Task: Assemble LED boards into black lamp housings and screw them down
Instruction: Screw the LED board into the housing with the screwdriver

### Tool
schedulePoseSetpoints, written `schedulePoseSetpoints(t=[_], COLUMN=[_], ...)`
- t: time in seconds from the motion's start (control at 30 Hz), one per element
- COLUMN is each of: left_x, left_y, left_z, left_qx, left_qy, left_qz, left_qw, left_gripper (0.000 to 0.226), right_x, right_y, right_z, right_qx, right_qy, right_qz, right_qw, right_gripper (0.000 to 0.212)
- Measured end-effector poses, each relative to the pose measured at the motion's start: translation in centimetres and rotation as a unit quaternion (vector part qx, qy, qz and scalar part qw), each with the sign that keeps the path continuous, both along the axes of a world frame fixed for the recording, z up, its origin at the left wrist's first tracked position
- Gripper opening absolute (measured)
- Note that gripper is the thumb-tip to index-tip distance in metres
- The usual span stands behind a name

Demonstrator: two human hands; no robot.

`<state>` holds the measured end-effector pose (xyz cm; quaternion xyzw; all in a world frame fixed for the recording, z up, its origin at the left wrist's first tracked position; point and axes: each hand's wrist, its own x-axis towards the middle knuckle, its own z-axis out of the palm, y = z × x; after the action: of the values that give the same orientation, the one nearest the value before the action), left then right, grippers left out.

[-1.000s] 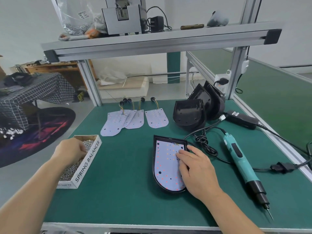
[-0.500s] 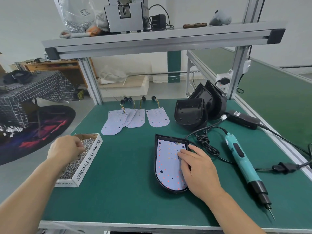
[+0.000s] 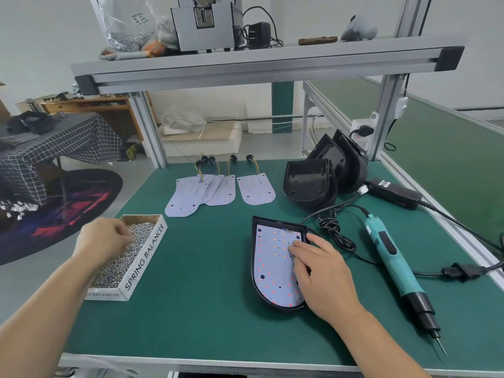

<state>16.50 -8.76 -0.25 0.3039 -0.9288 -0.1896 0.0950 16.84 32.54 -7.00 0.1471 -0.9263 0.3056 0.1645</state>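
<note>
Nearest on the green table (image 3: 207,282), the right hand (image 3: 324,276) lies palm down over the right edge of a black lamp housing (image 3: 252,271). Its fingers (image 3: 296,248) are stretched out flat and press on the LED board (image 3: 272,271) seated inside. The hand grips nothing. The board is pale with rows of small red and orange dots, and the housing lies flat with its rounded end toward the near edge.

To the right, apart from the housing, a teal electric screwdriver (image 3: 395,271) lies on the table with its bit pointing toward the near right corner. Its black cable (image 3: 331,227) is bunched in a coil just beyond the right hand.

On the left, an open cardboard box (image 3: 144,257) printed SPRING BALANCER is filled with small silver screws (image 3: 117,266). The left hand (image 3: 105,241) is over the far end of the box with its fingers curled down into the screws. Whether it has pinched any cannot be told.

Farther back, spare LED boards (image 3: 226,190) lie flat in a row, some overlapping, with short wires at their far ends. Right of them, empty housings (image 3: 311,186) are stacked leaning against one another. A black power adapter (image 3: 395,193) lies just to their right.

Above the far edge of the table, an aluminium shelf (image 3: 259,60) carries a grey metal unit, a bag and a charger.
</note>
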Motion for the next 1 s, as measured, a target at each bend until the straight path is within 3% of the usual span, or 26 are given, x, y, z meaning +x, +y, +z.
schedulePoseSetpoints(t=[0.07, 0.13, 0.17, 0.23, 0.27, 0.33, 0.37, 0.4, 0.43, 0.5, 0.63, 0.87, 1.0], left_x=[0.1, -0.2, -0.3, -0.2, 0.0, 0.4, 0.5, 0.5, 0.4, 0.0, -1.1, -1.3, -1.5], left_y=[0.1, 1.4, 2.9, 7.2, 9.8, 15.0, 17.3, 19.6, 21.5, 24.3, 26.0, 27.5, 27.3], left_z=[0.3, 1.3, 2.0, 3.1, 3.5, 3.6, 3.4, 3.1, 2.8, 2.2, 0.9, -0.2, -0.7], left_qx=[0.089, 0.286, 0.418, 0.656, 0.742, 0.856, 0.884, 0.896, 0.896, 0.881, 0.851, 0.837, 0.829], left_qy=[0.059, 0.157, 0.195, 0.203, 0.17, 0.083, 0.049, 0.023, 0.006, 0.006, 0.025, 0.04, 0.033], left_qz=[0.036, 0.053, 0.039, -0.001, -0.021, -0.062, -0.071, -0.074, -0.07, -0.051, -0.031, 0.01, 0.009], left_qw=[0.994, 0.944, 0.886, 0.727, 0.648, 0.506, 0.46, 0.438, 0.438, 0.471, 0.523, 0.546, 0.558], left_gripper=[0.017, 0.006, 0.002, 0.005, 0.002, 0.028, 0.037, 0.034, 0.022, 0.007, 0.02, 0.014, 0.015], right_x=[0.1, 0.1, 0.1, 0.1, 0.1, 0.1, 0.2, 0.2, 0.2, 0.0, -0.2, -0.4, -0.3], right_y=[0.0, -0.1, -0.1, 0.0, 0.0, 0.0, -0.1, -0.1, -0.2, -0.1, 0.2, 0.5, 3.2], right_z=[0.1, 0.1, 0.1, 0.0, 0.0, 0.0, 0.1, 0.1, 0.2, 0.2, 0.0, 0.6, 2.8], right_qx=[0.001, -0.003, -0.005, -0.002, 0.003, 0.007, 0.008, 0.009, 0.01, 0.01, 0.008, -0.004, -0.103], right_qy=[-0.003, 0.001, -0.001, -0.008, -0.008, -0.001, 0.004, 0.009, 0.012, 0.004, -0.021, -0.011, 0.053], right_qz=[0.0, 0.001, 0.002, 0.002, 0.003, 0.003, 0.003, 0.004, 0.006, 0.016, 0.027, 0.09, -0.041], right_qw=[1.0, 1.0, 1.0, 1.0, 1.0, 1.0, 1.0, 1.0, 1.0, 1.0, 0.999, 0.996, 0.992], right_gripper=[0.025, 0.025, 0.025, 0.025, 0.026, 0.025, 0.024, 0.023, 0.023, 0.025, 0.03, 0.025, 0.019])
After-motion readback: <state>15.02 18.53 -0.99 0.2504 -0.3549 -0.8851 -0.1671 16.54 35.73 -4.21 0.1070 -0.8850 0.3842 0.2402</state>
